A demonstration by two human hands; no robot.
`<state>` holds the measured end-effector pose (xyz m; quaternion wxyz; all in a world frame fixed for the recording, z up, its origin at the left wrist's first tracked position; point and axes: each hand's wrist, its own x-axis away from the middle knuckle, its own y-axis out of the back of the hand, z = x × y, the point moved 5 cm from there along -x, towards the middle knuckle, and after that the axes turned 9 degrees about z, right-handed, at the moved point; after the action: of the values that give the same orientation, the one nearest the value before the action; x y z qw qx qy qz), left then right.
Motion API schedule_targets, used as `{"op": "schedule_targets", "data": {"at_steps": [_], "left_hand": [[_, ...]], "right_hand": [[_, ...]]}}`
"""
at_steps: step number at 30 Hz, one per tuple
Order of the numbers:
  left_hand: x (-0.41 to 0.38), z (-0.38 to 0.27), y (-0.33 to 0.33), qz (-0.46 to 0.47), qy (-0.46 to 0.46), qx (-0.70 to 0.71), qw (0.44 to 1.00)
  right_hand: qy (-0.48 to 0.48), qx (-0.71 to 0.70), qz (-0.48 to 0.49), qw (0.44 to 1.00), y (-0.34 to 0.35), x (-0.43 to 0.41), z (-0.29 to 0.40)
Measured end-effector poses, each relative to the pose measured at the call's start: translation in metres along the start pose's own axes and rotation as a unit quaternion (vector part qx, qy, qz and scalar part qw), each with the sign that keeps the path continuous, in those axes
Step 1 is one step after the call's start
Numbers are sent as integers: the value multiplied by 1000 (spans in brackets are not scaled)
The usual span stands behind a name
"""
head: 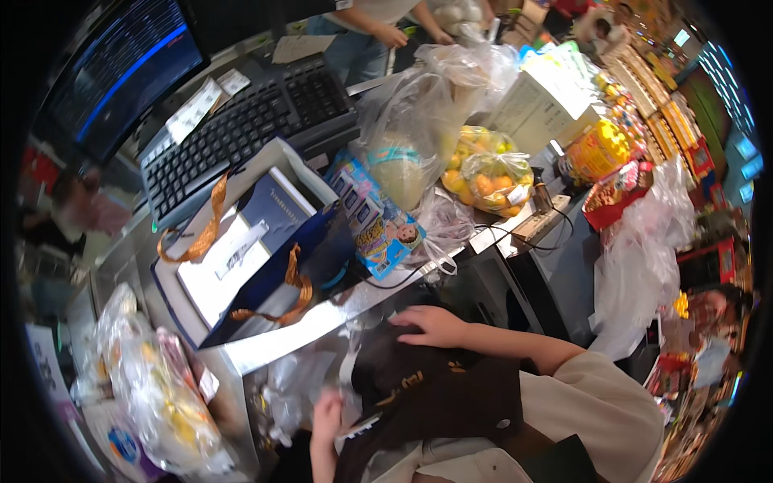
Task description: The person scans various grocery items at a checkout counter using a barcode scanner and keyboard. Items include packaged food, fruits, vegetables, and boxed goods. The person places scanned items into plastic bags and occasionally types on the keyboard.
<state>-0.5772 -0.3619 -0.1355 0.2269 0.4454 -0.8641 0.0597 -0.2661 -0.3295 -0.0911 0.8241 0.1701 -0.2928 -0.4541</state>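
Observation:
My left hand (329, 412) is blurred, its fingers curled, beside crumpled clear plastic bags (290, 392) below the counter edge. Whether it grips the thin plastic there cannot be made out. My right hand (432, 326) hovers over the front of my dark apron (435, 386), fingers spread and holding nothing. In front of me, on the metal counter (302, 329), stands a dark blue paper gift bag (284, 265) with orange ribbon handles and a boxed item inside. Beside it lies a blue snack packet (380, 235). A clear bag of small orange and green citrus fruit (489, 175) is farther right.
A black keyboard (253, 121) and a monitor (121, 66) stand behind the gift bag. A carrier bag (404, 127) holds a round container. Wrapped goods (163, 386) lie at left, a cable (555, 235) at right. Another person's hand (391, 36) shows across the counter.

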Motion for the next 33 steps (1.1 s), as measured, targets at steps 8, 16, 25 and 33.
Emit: {"op": "schedule_targets", "data": {"at_steps": [8, 16, 25, 33], "left_hand": [[-2, -362, -56, -200, -644, -355, 648], [-93, -233, -37, -244, 106, -460, 847], [-65, -128, -31, -511, 295, -326, 739], [-4, -175, 36, -518, -128, 29, 846]], "right_hand": [[374, 231, -303, 846, 207, 52, 147], [205, 274, 113, 933, 210, 51, 58], [-148, 302, 185, 923, 195, 2, -47], [-151, 398, 143, 893, 212, -37, -28]]}}
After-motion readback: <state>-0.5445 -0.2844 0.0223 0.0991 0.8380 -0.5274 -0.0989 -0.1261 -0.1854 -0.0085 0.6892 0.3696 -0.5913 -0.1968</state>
